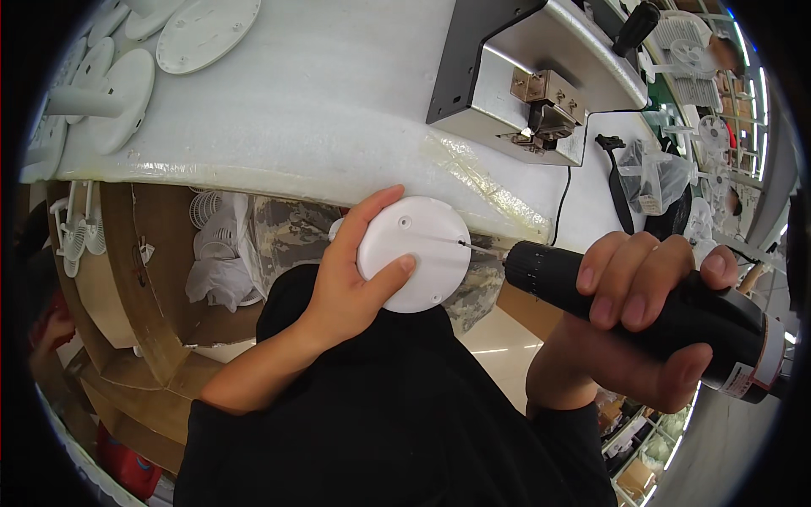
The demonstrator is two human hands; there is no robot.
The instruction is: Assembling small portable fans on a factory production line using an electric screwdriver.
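White plastic is resting in the left hand [346,275], whose thumb and fingers are clamping a round base [435,270] at the near edge of the workbench [338,101]. The right hand [629,296] is gripping a black electric screwdriver [684,325], its thin bit [484,248] pointing at the base's right side. Farther out, a silver-and-black metal machine [579,42] is standing rightward, and a flat white disc [207,34] is lying leftward.

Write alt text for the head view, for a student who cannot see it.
A person's left hand holds a round white disc; the right hand holds a black electric screwdriver, its bit at the disc's right side. A metal machine stands on the white table beyond.
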